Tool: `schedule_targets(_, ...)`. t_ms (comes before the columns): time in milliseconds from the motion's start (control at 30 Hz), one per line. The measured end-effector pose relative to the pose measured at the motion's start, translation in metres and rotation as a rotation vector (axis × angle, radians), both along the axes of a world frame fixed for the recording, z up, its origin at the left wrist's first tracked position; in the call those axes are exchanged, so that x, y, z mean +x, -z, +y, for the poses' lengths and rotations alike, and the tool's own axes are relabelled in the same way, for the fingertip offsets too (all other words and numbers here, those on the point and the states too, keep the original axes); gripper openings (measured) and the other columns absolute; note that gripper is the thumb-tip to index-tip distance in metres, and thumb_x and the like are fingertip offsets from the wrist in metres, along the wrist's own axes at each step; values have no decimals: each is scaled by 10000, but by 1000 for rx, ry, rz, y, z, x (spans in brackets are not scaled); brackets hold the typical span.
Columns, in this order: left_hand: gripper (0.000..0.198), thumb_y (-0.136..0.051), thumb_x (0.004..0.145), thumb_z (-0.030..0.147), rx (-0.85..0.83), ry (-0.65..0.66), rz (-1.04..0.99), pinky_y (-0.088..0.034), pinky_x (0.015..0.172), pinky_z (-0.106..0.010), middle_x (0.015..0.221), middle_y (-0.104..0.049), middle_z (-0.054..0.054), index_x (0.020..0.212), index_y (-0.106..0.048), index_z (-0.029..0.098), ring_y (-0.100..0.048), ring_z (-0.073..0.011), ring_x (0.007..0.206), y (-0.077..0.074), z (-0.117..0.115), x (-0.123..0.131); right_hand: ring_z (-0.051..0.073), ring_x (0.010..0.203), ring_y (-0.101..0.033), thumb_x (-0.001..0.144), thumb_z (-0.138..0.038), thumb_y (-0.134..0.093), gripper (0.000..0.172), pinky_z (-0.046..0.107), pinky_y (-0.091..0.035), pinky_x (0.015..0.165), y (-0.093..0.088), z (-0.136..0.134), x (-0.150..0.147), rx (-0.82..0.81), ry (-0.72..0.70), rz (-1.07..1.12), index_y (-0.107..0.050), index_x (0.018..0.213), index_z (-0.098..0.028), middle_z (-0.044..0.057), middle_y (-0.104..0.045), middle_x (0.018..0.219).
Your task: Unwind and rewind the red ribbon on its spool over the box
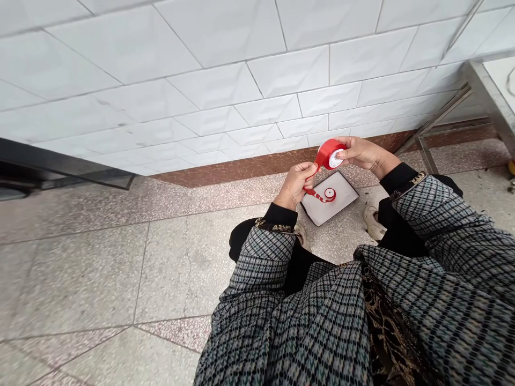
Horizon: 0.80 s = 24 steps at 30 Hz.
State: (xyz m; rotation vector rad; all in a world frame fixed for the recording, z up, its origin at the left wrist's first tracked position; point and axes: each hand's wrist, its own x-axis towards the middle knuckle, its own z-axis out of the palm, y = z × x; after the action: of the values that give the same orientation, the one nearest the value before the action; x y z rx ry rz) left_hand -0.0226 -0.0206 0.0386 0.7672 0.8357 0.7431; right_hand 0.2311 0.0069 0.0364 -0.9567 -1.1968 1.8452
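Note:
My right hand (364, 154) grips a roll of red ribbon (332, 154) with a white core, held up in front of me. My left hand (296, 185) pinches the loose red end of that ribbon just below and left of the roll, with the strip stretched between both hands. Beneath them, on the stone floor, lies a white square card (340, 206) with a dark edge. A second small red ribbon spool (329, 194) with a short tail rests on that card.
A white tiled wall (225, 80) with a reddish base strip stands straight ahead. A metal table frame (438, 115) is at the right, a dark ledge (60, 166) at the left. My shoes (373, 222) flank the card on the speckled floor.

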Motion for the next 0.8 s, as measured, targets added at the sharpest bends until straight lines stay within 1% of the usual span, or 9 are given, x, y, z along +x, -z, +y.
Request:
schedule_targets(133, 393, -958, 917, 361, -16, 52, -39, -128, 439, -155, 491, -305, 135, 739, -689, 135, -196, 2, 404, 4, 0, 2, 168, 986, -781, 735, -366, -1125, 539, 279, -651, 899, 0, -1, 0, 15, -22, 50, -845, 1178, -241, 6, -862, 1079)
schedule_targets(267, 390, -965, 914, 345, -8, 4, -85, -122, 445, -164, 513, -334, 137, 787, -640, 170, -213, -4, 406, 7, -1, 5, 154, 935, -778, 744, -382, -1127, 529, 264, -655, 880, -3, -5, -3, 33, -40, 112, -841, 1161, -226, -2, -849, 1024)
schedule_targets(367, 354, -993, 873, 301, 24, -49, -138, -109, 447, -189, 554, -420, 137, 935, -658, 203, -217, -13, 408, 10, -7, 8, 156, 887, -780, 690, -385, -1153, 589, 265, -670, 858, -4, -12, -7, 12, -15, 155, -837, 1156, -210, 8, -854, 1003)
schedule_targets(433, 392, -1007, 855, 299, 55, -53, -173, -100, 450, -210, 581, -469, 135, 1083, -698, 224, -219, -20, 409, 12, -14, 9, 167, 906, -792, 672, -395, -1164, 626, 290, -690, 893, -1, -20, -12, -9, 7, 195, -833, 1171, -211, 17, -862, 1023)
schedule_targets(500, 432, -1007, 863, 327, 78, -47, -202, -91, 455, -227, 578, -469, 135, 1171, -720, 232, -222, -29, 409, 14, -22, 10, 174, 930, -799, 660, -401, -1174, 635, 319, -705, 942, 5, -31, -18, -22, 38, 249, -829, 1162, -220, 15, -862, 1025)
schedule_targets(567, 413, -995, 887, 360, 87, -47, -220, -78, 456, -237, 557, -429, 139, 1174, -731, 223, -217, -33, 406, 15, -31, 9, 178, 944, -798, 641, -410, -1186, 632, 338, -713, 978, 11, -43, -26, -37, 84, 295, -824, 1124, -220, 14, -857, 1014)
schedule_targets(667, 364, -981, 910, 369, 82, -60, -219, -74, 451, -227, 537, -378, 149, 1115, -727, 209, -199, -29, 397, 12, -47, 8, 209, 1002, -798, 599, -458, -1198, 662, 377, -720, 1021, 18, -65, -38, -61, 155, 335, -819, 1084, -215, 38, -860, 1047)
schedule_targets(733, 329, -972, 919, 336, 67, -58, -212, -93, 445, -203, 534, -360, 155, 1066, -711, 200, -193, -22, 395, 7, -60, 6, 242, 1078, -800, 594, -493, -1195, 687, 412, -717, 1057, 18, -81, -45, -70, 169, 342, -822, 1100, -216, 64, -863, 1109)
schedule_targets(800, 289, -952, 933, 284, 44, -46, -207, -118, 440, -178, 536, -354, 155, 1016, -691, 193, -194, -16, 394, -1, -75, 3, 258, 1119, -798, 602, -508, -1186, 688, 424, -719, 1060, 14, -96, -48, -62, 161, 332, -825, 1116, -226, 74, -862, 1143)
